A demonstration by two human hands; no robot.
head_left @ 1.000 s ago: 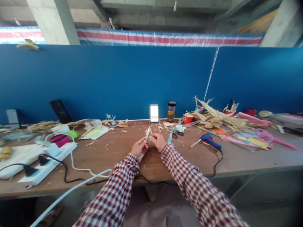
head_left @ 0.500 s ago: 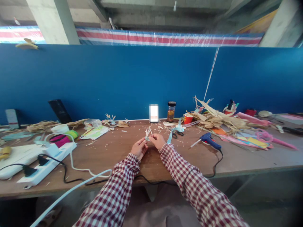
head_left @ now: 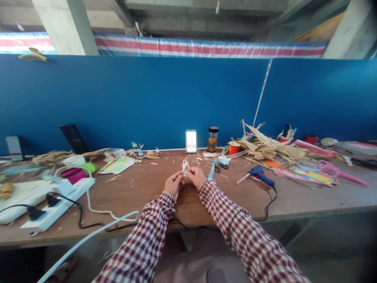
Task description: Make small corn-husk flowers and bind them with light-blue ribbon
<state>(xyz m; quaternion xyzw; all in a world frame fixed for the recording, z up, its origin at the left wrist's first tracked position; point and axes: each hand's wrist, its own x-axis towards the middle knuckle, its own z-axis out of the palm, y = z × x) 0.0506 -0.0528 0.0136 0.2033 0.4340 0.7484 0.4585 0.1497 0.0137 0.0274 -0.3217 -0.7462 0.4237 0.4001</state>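
Located near the middle of the worktop (head_left: 138,196), held over its surface between both hands: a small bundle of dried strips (head_left: 185,163), pale straw in colour, splayed upward into several narrow pointed tips, with a touch of pale blue low down. Pinched at the base from either side by closed fingers of the left hand (head_left: 172,183) and the right hand (head_left: 196,177). Noted as thin and fibrous, fanned at the top. Of similar look: a tangled heap of long curled husks (head_left: 275,152) toward the right, and pale shavings (head_left: 173,160) scattered over the brown worktop. Also recorded: light-blue ribbon (head_left: 223,160) just beside looped black scissor handles (head_left: 218,170); blue glue gun (head_left: 262,175) with a pale rod at the nozzle; upright clear jar (head_left: 212,142), black-lidded, amber contents; red cup (head_left: 234,147) near the heap. Not determinable: the bundle's lower part, covered by fingers; the nature of the blue trace. Pixelated beyond reading: a white upright rectangle (head_left: 191,142) near the jar. Cut off at the lower edge: checked sleeves (head_left: 141,236) and a thick pale tube (head_left: 79,244).
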